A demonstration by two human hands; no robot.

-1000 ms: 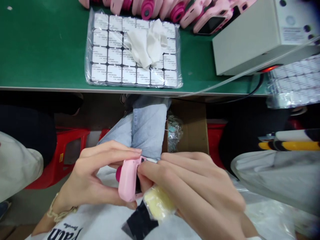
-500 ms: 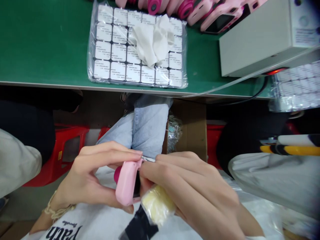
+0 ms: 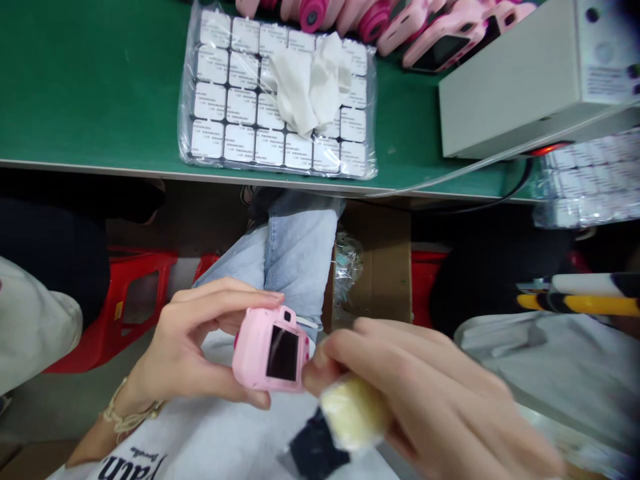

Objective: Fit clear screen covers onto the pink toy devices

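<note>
A pink toy camera (image 3: 253, 350) is held in my left hand (image 3: 187, 347), fingers along its top and thumb beneath. Its back, with a dark screen and small buttons, faces up and to the right. My right hand (image 3: 420, 387), blurred by motion, is closed just right of the camera. Below its fingers shows a yellow piece in clear plastic wrap (image 3: 353, 410), with a black end (image 3: 317, 447); the hand seems to grip it. A thin silvery strip (image 3: 310, 323) shows beside the camera's top corner; what it belongs to is unclear.
On the green table (image 3: 100, 87) lies a plastic-wrapped tray of white square pieces (image 3: 240, 143) with white cloth-like scraps (image 3: 305, 87) on it. Several pink cameras (image 3: 440, 47) stand behind. A grey box (image 3: 510, 87) with a cable is at right. People sit on both sides.
My right hand has moved right and down, away from the camera, with the yellow wrapped piece. The camera has turned so that its screen now shows. My left hand keeps its hold.
</note>
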